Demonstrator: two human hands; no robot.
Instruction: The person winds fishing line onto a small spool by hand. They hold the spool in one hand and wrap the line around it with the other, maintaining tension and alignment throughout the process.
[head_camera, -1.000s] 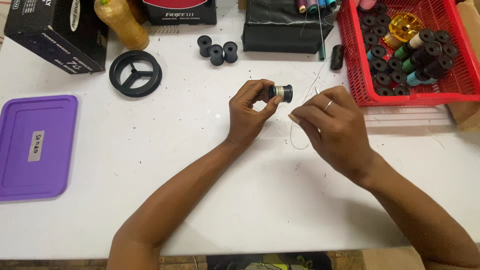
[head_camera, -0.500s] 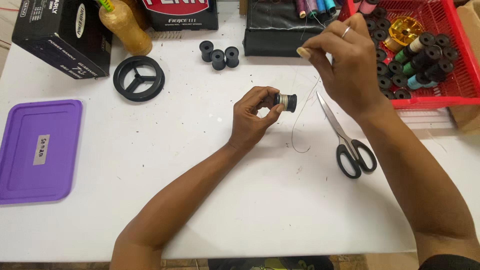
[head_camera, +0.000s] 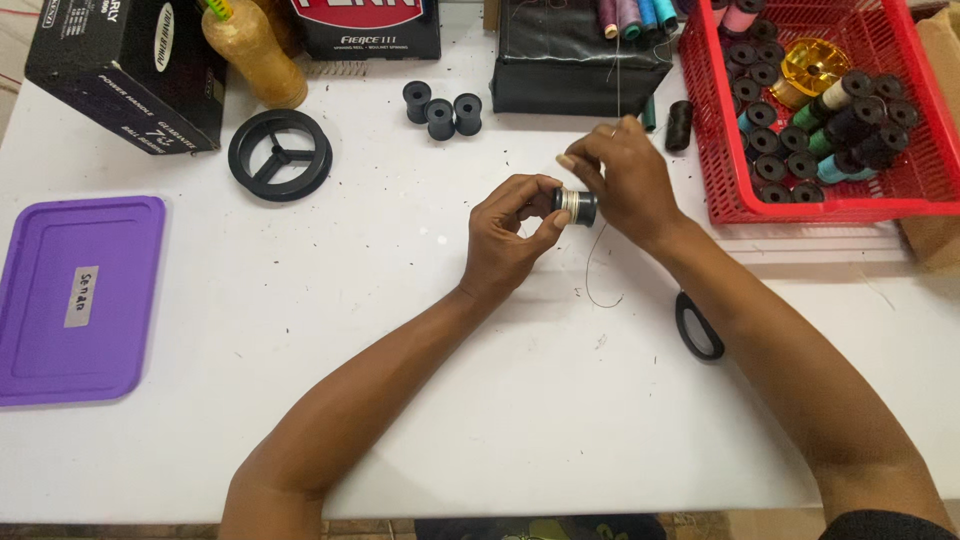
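Now left hand (head_camera: 505, 232) fingers gripping bobbin (head_camera: 576, 205), axis three o'clock; right hand (head_camera: 622, 180) fingers pinching thread at its far end.

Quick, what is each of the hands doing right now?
Left hand: closed on a small black spool, pinched in its fingertips.
Right hand: fingers at the same spool, seemingly pinching a thin thread; grip hard to tell.

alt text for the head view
Left hand holds a small spool above a white table while the right hand touches it. A thread dangles below; a red basket of spools sits right.
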